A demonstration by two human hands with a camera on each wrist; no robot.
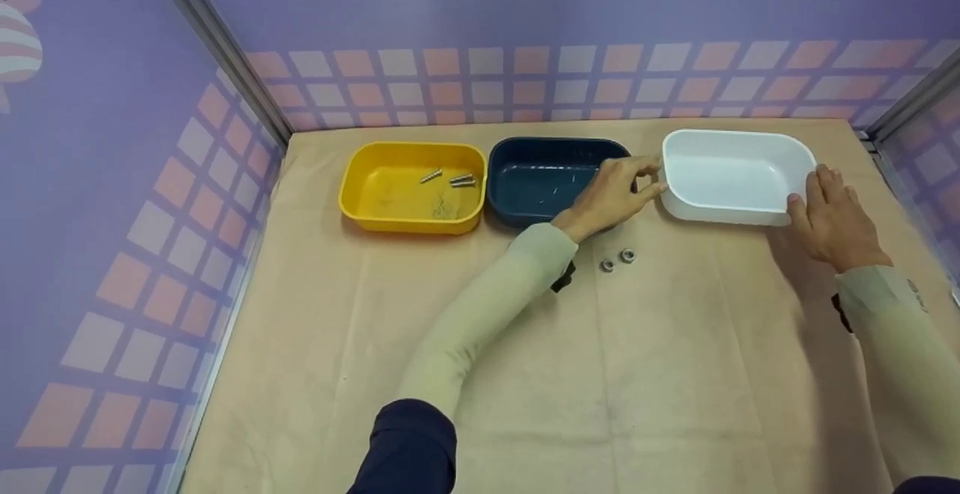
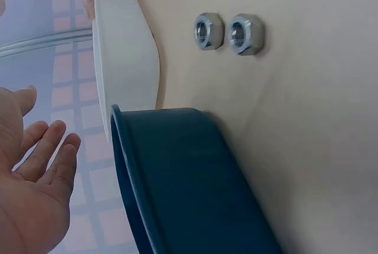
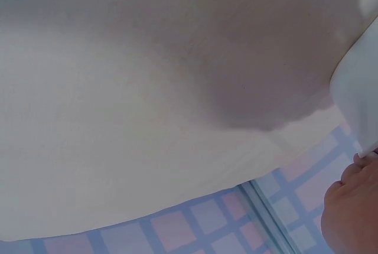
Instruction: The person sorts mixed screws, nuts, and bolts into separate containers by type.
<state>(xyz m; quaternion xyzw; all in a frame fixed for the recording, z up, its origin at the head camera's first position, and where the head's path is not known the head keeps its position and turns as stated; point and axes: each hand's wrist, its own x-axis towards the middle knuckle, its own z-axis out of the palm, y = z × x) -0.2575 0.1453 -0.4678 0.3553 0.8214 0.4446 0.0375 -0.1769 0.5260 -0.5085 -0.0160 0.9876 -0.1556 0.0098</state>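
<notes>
White plastic tray (image 1: 739, 179) on worktop (image 1: 525, 374), flanked both ends: left hand (image 1: 611, 194) at near-left corner, fingers loosely bent at the rim, firm contact not confirmed; right hand (image 1: 832, 216) flat against right end wall, fingers straight. Likely light, stiff, slick-walled; best taken at the rolled rim, both ends. Blue tray (image 1: 547, 179) just left of left hand, tight gap. Two steel nuts (image 1: 617, 260) near left wrist. Booth wall close past right hand; open room toward body.
</notes>
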